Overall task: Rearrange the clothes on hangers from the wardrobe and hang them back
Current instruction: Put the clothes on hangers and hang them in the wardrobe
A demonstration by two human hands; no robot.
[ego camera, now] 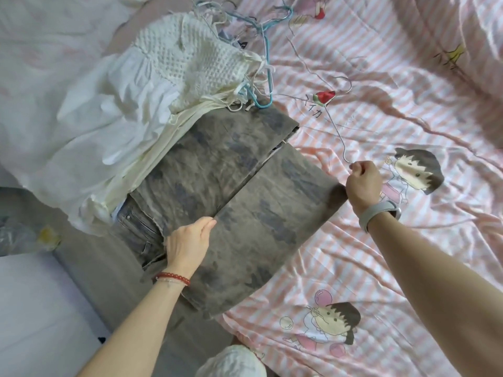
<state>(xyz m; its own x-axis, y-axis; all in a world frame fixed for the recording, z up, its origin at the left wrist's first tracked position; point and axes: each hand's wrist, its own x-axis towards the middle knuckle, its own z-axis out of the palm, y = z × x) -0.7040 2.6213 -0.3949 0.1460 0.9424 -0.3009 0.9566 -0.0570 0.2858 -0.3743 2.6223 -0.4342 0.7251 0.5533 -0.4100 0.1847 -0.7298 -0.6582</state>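
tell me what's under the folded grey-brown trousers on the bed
Under the folded trousers, a pair of grey jeans pokes out at the left edge, beside the left hand. The striped sheet lies beneath. Anything else underneath is covered.

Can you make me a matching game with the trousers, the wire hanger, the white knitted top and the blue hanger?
Things:
1. grey trousers
2. wire hanger
3. white knitted top
4. blue hanger

Where:
A. on the white clothes pile
B. end pinched by the right hand
C. under the left hand
D. beside the pile, on the striped sheet

Pairs: 1-C, 2-B, 3-A, 4-D
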